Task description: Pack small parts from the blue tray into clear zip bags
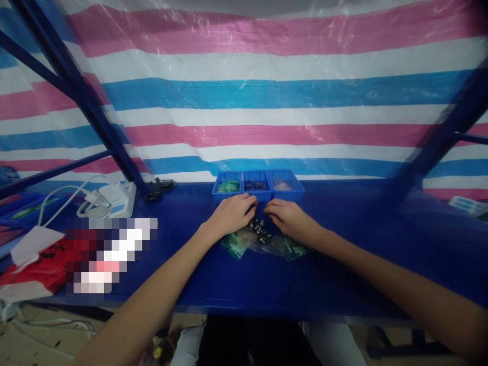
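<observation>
The small dark and silver screws (260, 230) lie in a loose pile on the blue table (168, 274), between the two hands; some of them rest on a clear bag (270, 246), with a green bag (235, 246) to the left and another green bag (293, 250) to the right. The person's left hand (235, 211) is just beside the pile, its fingers bent down; whether it has hold of a screw cannot be told. The right hand (290, 216) is on the other side, its fingers bent in toward the thumb; what it may hold is too small to see. Just past the hands sit three blue boxes in a row; the left box (216, 190) has green bits in it, the middle box (267, 194) has small dark bits, and the right box (290, 195) has pale bits. Far to the left lie a white power strip (129, 199) with white cords and a red and white bag (46, 264); behind it all hangs a striped sheet (267, 94) in pink, white and blue.
</observation>
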